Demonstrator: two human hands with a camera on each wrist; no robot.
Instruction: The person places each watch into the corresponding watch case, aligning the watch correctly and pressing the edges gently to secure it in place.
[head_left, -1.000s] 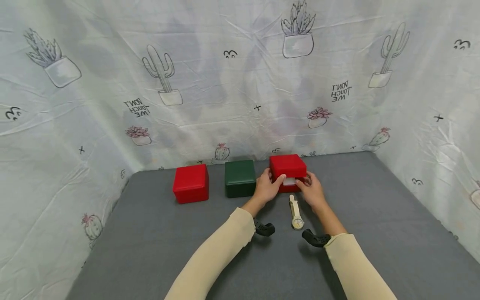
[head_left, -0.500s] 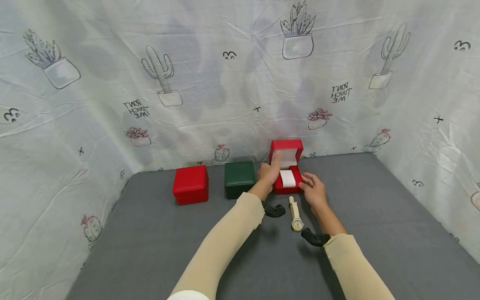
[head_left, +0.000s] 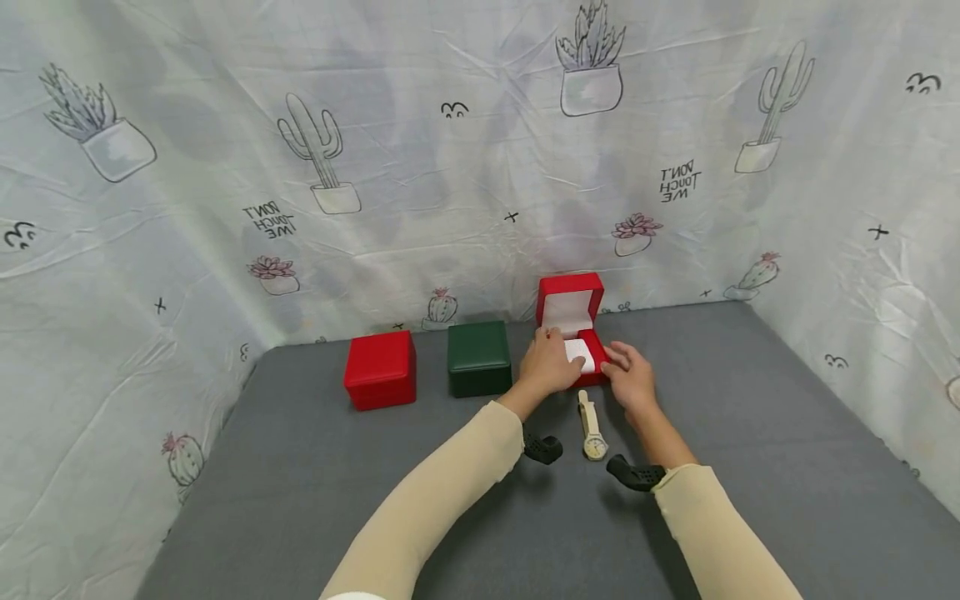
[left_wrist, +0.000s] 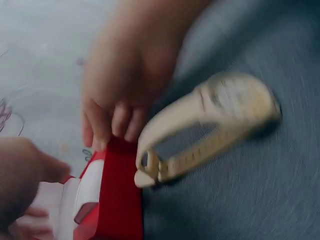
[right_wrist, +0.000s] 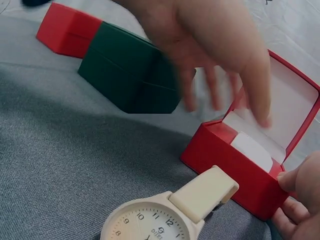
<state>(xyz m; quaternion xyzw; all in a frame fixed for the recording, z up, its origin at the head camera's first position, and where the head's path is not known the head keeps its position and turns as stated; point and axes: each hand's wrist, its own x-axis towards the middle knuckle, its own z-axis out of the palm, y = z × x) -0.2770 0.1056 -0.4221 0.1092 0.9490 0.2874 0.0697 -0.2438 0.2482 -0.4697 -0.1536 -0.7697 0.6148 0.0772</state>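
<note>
A red watch box (head_left: 572, 285) stands with its lid raised, showing a white lining and a white cushion (right_wrist: 252, 150) inside. My left hand (head_left: 546, 362) is over the left part of this box, fingers pointing down and spread near the cushion. At the box's right front corner, my right hand (head_left: 632, 379) holds the lower part, thumb near the rim and fingers against the side. A cream-strapped wristwatch (right_wrist: 155, 220) lies on the cloth in front of the box, between both forearms, its strap end toward the box.
To the left of the opened box stand a closed green box (head_left: 478, 358) and, farther left, a closed red box (head_left: 381, 371). Grey cloth (head_left: 300, 483) covers the table. A white curtain (head_left: 420, 225) printed with cacti hangs behind and along both sides.
The red box's lid has swung up and back, exposing the cushion. My left hand pushed the lid, then came down off it toward the cushion. My right hand stays at the box's right side.
</note>
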